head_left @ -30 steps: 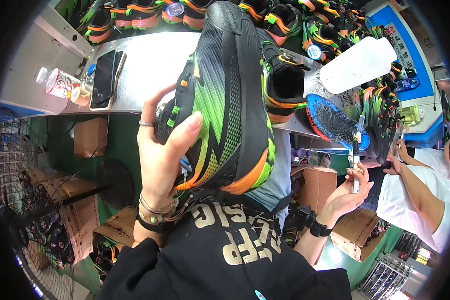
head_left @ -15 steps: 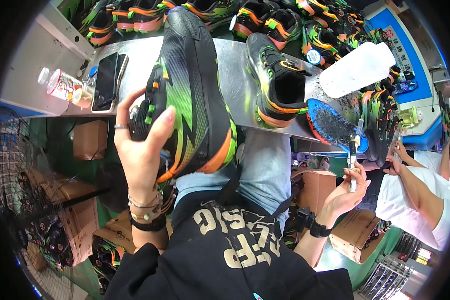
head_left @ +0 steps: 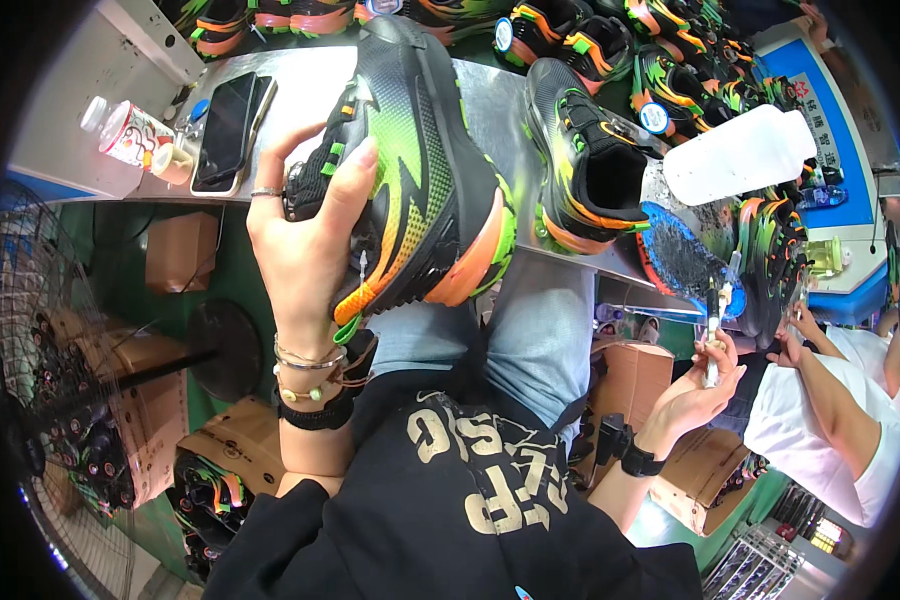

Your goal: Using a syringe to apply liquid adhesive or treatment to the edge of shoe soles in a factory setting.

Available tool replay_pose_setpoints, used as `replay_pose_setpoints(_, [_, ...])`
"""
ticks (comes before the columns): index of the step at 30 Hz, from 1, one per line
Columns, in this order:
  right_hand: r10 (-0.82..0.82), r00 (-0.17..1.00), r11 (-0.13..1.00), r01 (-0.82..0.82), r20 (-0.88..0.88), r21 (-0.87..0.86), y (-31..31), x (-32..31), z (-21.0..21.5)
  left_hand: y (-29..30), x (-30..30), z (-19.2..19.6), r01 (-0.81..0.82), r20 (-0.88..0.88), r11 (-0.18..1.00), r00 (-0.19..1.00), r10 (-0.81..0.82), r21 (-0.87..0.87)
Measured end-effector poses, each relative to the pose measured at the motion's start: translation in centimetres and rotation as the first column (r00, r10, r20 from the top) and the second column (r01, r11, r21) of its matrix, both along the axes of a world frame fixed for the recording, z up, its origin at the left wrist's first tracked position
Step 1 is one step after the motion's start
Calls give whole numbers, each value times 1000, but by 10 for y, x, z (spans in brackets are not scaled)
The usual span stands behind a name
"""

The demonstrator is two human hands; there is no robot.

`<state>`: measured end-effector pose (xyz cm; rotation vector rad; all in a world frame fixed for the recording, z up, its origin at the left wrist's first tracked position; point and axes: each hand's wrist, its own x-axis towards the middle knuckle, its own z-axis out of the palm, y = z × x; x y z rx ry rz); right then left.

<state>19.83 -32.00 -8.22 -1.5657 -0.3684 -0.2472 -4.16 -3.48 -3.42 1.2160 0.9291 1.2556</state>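
Observation:
My left hand point(head_left: 310, 235) is wrapped round a black, green and orange sneaker point(head_left: 410, 190), thumb on its side and fingers at its opening. The shoe is raised above the near table edge, toe pointing away, with its side panel facing me. In my right hand point(head_left: 705, 385), held off to the right, is a slim pen-like tool point(head_left: 712, 315) with a white and dark body. Its tip is close to a blue-rimmed insole point(head_left: 682, 255) smeared with black residue. A matching sneaker point(head_left: 580, 165) stands on the table between my hands.
A metal table point(head_left: 495, 100) carries a white plastic bottle point(head_left: 740, 155), a phone point(head_left: 228, 130) and a small drink bottle point(head_left: 130, 130). Many similar sneakers point(head_left: 570, 40) line the back. A fan point(head_left: 55, 340) stands at left; another person point(head_left: 825, 410) sits at right, near cardboard boxes point(head_left: 630, 385).
The raised sneaker has turned, so more of its side and less of its sole shows. My right hand keeps its hold on the slim tool. The whole view has shifted slightly.

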Motion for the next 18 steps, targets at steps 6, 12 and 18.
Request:
replay_pose_setpoints(6, [-11,1000,1000,12,18,-25,8,1,1,-4,9,11,39,65,999,997,-37,-33])
replay_pose_setpoints(12, [8,1000,1000,-8,12,12,7,2,8,-13,2,19,-18,-189,909,976,106,416])
replay_pose_setpoints(18, [-43,999,998,43,12,-54,14,-6,2,-9,-16,-4,162,-210,255,962,176,953])
